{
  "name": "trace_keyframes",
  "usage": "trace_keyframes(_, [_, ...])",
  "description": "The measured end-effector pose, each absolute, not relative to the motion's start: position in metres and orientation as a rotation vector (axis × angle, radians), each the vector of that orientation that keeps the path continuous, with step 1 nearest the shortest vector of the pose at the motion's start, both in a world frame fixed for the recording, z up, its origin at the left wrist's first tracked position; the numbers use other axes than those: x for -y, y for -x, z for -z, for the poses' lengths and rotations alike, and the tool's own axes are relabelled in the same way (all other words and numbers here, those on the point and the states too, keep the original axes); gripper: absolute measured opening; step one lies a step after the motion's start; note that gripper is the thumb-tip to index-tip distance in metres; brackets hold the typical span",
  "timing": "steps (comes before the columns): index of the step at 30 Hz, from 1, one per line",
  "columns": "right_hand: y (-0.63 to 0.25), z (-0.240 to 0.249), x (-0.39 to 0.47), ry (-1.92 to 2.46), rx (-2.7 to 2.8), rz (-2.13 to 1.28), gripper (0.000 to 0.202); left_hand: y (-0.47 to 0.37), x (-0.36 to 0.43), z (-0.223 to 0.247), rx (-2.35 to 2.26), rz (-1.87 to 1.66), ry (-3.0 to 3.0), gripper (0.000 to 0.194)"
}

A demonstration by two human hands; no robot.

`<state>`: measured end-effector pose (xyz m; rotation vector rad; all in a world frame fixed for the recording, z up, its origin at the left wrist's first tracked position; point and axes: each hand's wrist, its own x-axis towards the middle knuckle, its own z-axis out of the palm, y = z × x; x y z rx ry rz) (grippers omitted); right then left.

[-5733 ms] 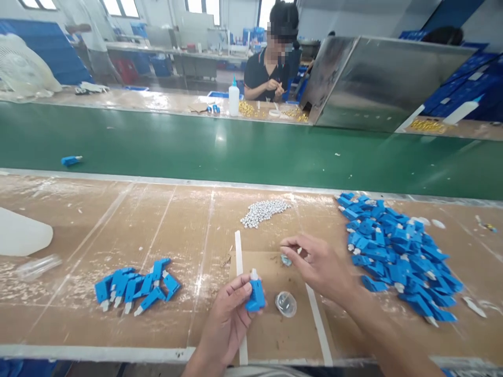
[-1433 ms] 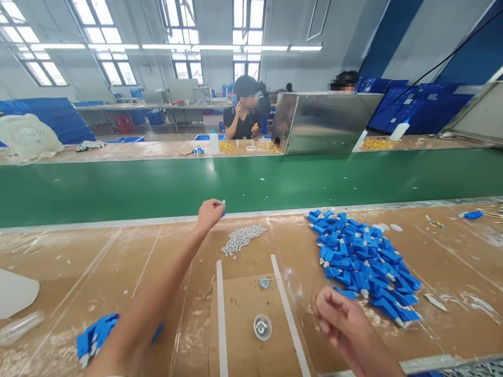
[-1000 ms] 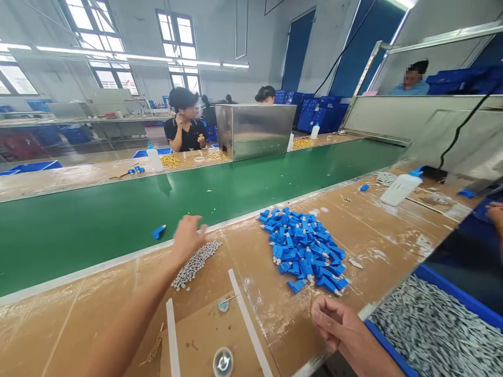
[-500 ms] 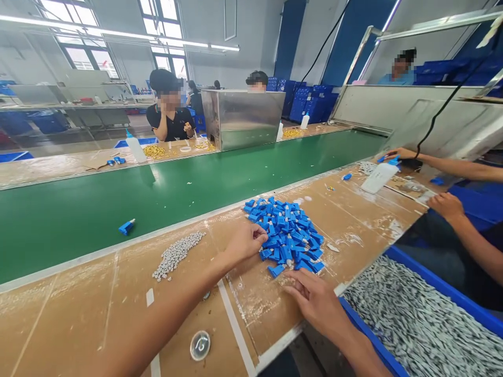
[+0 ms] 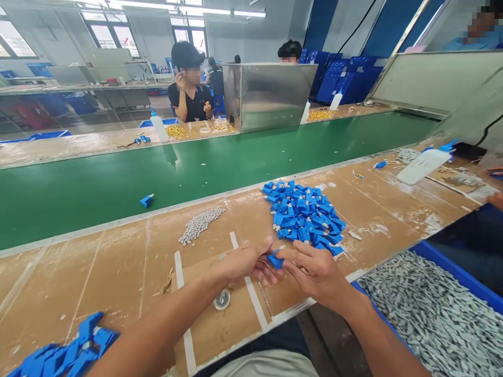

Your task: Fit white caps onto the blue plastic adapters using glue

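Note:
A small blue plastic part [image 5: 275, 261] is pinched between my two hands, just in front of a heap of similar blue parts [image 5: 304, 212] with whitish tips. My left hand [image 5: 245, 264] supports it from the left, thumb above and fingers curled underneath. From the right, my right hand [image 5: 312, 264] grips it with thumb and forefinger. The fingers partly hide its shape. Left of the heap lies a patch of small grey pellets [image 5: 200, 225]. A small round clear dish [image 5: 222, 299] sits beneath my left wrist.
A green conveyor belt [image 5: 220, 162] runs behind the bench, carrying one blue part [image 5: 146, 200]. More blue pieces [image 5: 74, 351] lie at lower left. A blue bin [image 5: 422, 251] of grey pieces stands at right. A white bottle [image 5: 422, 166] leans near a co-worker's place; another person [image 5: 190, 99] sits across.
My left hand has drawn back from the heap and met my right hand, with a blue part now between them. The view has shifted, bringing the lower-left blue pieces into sight.

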<state>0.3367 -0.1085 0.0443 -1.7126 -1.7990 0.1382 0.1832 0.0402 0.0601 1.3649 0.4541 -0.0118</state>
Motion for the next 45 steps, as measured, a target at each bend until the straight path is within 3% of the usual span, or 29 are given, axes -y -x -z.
trace_keyframes(5, [-0.303, -0.050, 0.095, 1.566, 1.680, -0.133, 0.032, -0.143, -0.036, -0.070, -0.537, -0.102, -1.009, 0.033])
trace_keyframes(12, [-0.243, -0.010, 0.082, 1.504, 1.298, -0.758, 0.019, -0.060, -0.047, -0.076, -0.624, -0.457, -0.707, 0.023])
trace_keyframes(17, [-0.219, 0.008, 0.068, 1.525, 1.287, -0.858, 0.023, -0.033, -0.044, -0.058, -0.668, -0.510, -0.600, 0.026])
trace_keyframes(34, [-0.209, -0.011, 0.072, 1.475, 1.645, -0.751, 0.021, -0.020, -0.030, -0.044, -0.627, -0.555, -0.651, 0.024])
trace_keyframes(42, [-0.236, -0.016, 0.060, 1.346, 1.035, -1.156, 0.026, -0.021, -0.012, -0.036, -0.697, -0.614, -0.572, 0.025])
trace_keyframes(45, [-0.240, -0.031, 0.059, 1.236, 0.931, -1.135, 0.023, -0.027, -0.006, -0.034, -0.726, -0.563, -0.511, 0.029])
